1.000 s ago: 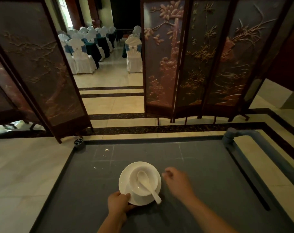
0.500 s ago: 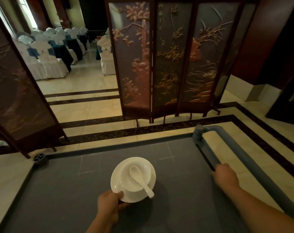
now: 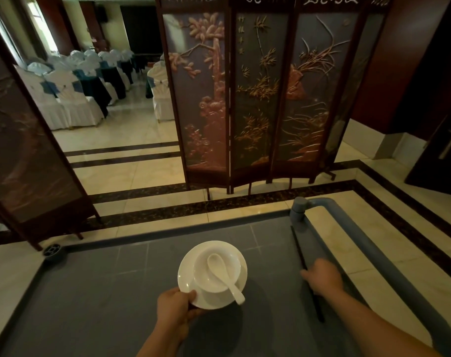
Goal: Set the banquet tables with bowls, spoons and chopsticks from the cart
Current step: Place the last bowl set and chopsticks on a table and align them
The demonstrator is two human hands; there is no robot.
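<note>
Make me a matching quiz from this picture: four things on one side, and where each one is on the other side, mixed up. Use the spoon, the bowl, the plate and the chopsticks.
Things
1. spoon
2. bowl
3. plate
4. chopsticks

Places
A. gripped at its rim by the left hand
B. along the right edge of the cart, partly under the right hand
C. lying in the bowl
D. standing on the plate

Pairs: 1-C, 2-D, 3-A, 4-B
</note>
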